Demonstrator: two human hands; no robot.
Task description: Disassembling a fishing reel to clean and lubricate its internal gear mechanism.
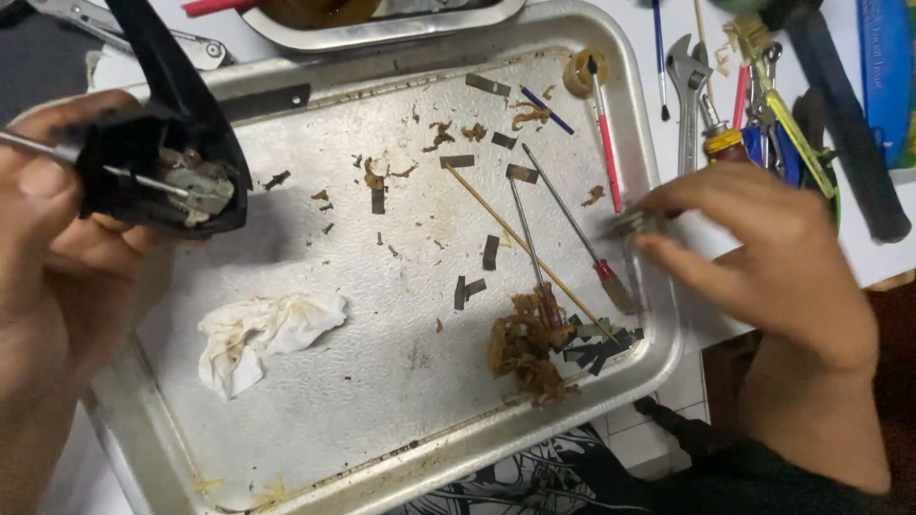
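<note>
I grip the black plastic housing [162,162] in my left hand [57,219], fingers clenched round it at far left. My right hand [763,257] pinches a small metal part [630,224] over the tray [401,401] rim. Looks like mid-disassembly; refitting needs careful alignment. Two screwdrivers [572,229], one rag [262,334].

tray [401,381]: dull scratched metal showing | housing [143,181]: black plastic, looking matt | rag [258,334]: crumpled stained cloth lying soft

A white table [887,250] carries a metal tray [382,420], an adjustable wrench [685,95] and assorted hand tools [773,124].
</note>
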